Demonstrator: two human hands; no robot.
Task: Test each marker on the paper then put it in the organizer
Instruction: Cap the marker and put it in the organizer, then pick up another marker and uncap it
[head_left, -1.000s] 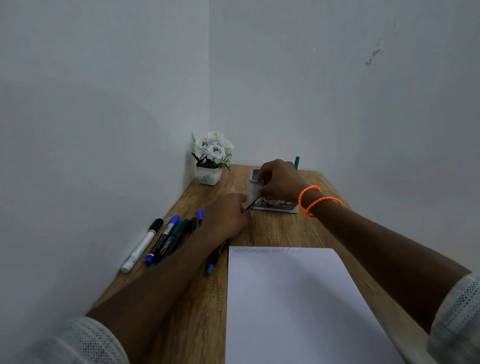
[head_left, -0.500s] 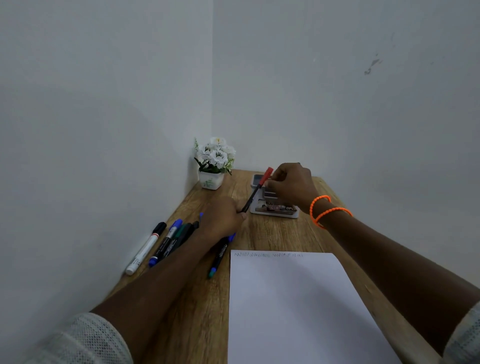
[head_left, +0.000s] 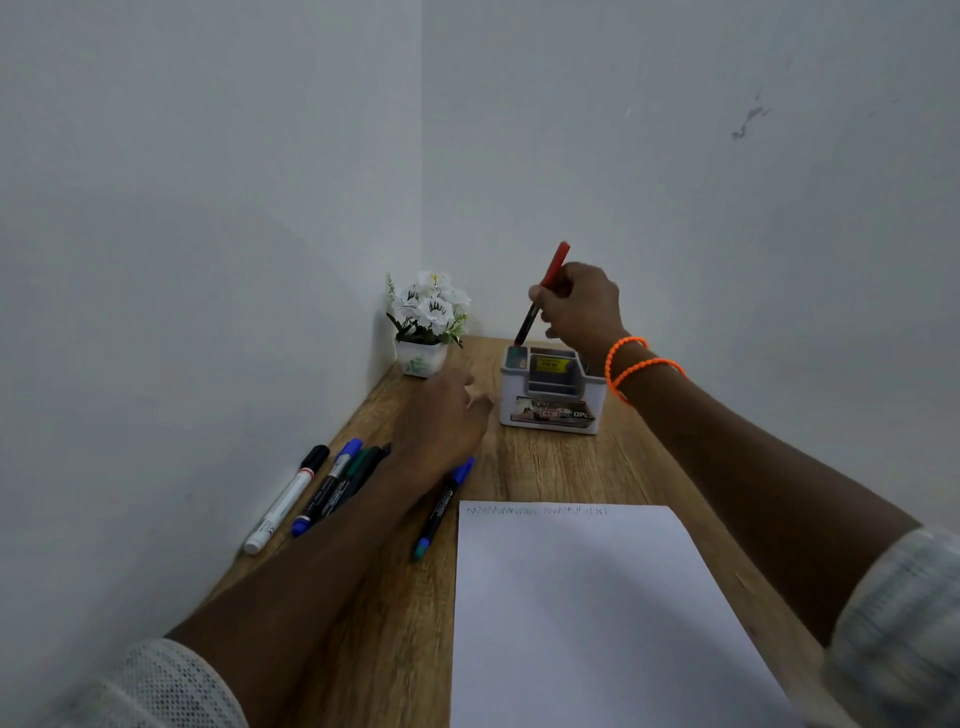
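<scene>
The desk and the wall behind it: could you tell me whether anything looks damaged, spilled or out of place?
Only one thing stands out: a dark scuff mark on the right-hand wall, high above the organizer. The loose markers lie side by side by the left wall, the paper lies flat, and the flower pot stands upright.

A wood-grain table (head_left: 545, 467), matt, bears smooth white paper (head_left: 597, 613), a white plastic organizer (head_left: 550, 400), plastic-looking markers (head_left: 332, 488); knit cloth sleeve (head_left: 156, 686).
</scene>
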